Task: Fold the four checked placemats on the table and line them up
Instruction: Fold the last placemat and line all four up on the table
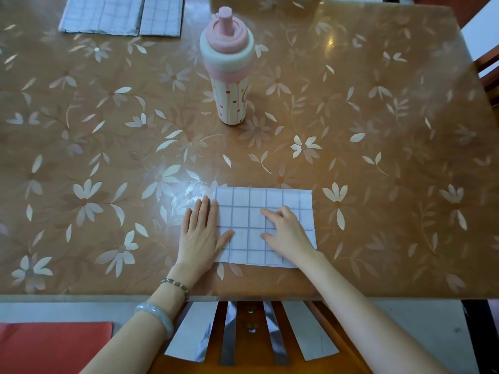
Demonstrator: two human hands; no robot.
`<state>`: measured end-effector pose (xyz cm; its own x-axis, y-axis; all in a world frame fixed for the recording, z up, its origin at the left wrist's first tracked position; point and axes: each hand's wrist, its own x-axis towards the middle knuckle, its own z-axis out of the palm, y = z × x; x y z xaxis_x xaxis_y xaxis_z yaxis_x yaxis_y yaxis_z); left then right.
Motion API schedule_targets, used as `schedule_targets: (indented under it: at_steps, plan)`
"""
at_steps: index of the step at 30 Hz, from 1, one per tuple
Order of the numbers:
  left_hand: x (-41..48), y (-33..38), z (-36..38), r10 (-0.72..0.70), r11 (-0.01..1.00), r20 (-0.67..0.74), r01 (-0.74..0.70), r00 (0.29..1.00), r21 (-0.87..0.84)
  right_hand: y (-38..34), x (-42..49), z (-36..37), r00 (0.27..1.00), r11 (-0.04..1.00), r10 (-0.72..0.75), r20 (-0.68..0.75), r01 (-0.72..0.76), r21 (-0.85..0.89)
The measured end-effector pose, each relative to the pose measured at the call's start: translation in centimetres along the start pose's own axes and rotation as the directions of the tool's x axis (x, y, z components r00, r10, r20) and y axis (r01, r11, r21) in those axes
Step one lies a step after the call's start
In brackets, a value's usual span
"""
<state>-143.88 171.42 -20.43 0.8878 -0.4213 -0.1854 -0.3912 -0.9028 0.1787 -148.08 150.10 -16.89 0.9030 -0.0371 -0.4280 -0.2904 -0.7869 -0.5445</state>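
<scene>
Folded placemat [243, 211] sits mid near edge of the table [378, 130], left hand [201, 233] flat against its left side, right hand [286, 230] pressing loose-fingered on top, gripping nothing; crease-pressing, I'd say, then up to the folded mats [108, 14] at the far-left corner.

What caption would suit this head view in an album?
Left hand and right hand rest on a checked placemat; two folded placemats lie at the table's far left; a pink bottle stands upright.
</scene>
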Motion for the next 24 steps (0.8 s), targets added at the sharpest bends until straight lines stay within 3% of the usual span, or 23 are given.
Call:
schedule_targets:
  at_steps: [4,7,10,17,19,24]
  plan:
    - [-0.1,0.9,-0.7,-0.187,0.903,-0.02,0.164,0.982,-0.396,0.4,0.1,-0.6,0.998,0.999,0.016,0.061,-0.019,0.038]
    - [0.7,1.5,-1.8,-0.378,0.627,0.098,0.333,0.92,-0.705,0.5,0.2,-0.5,0.998,0.999,0.006,0.058,-0.009,0.046]
    - [1.6,2.1,-3.1,-0.494,0.38,0.268,0.483,0.827,-0.789,0.6,0.3,-0.4,0.998,0.999,0.005,0.059,-0.008,0.044]
    - [2.1,0.6,-3.4,-0.428,0.366,0.471,0.624,0.772,-0.69,0.6,0.5,-0.2,0.999,0.998,0.003,0.045,-0.005,0.056]
    - [2.0,0.1,-3.3,-0.428,0.353,0.466,0.618,0.774,-0.702,0.6,0.6,-0.1,0.999,0.999,0.003,0.044,-0.005,0.051]
    - [1.3,-1.5,-4.3,-0.473,0.48,0.358,0.576,0.805,-0.662,-1.2,1.3,0.7,0.998,0.999,-0.019,0.055,0.016,0.05]
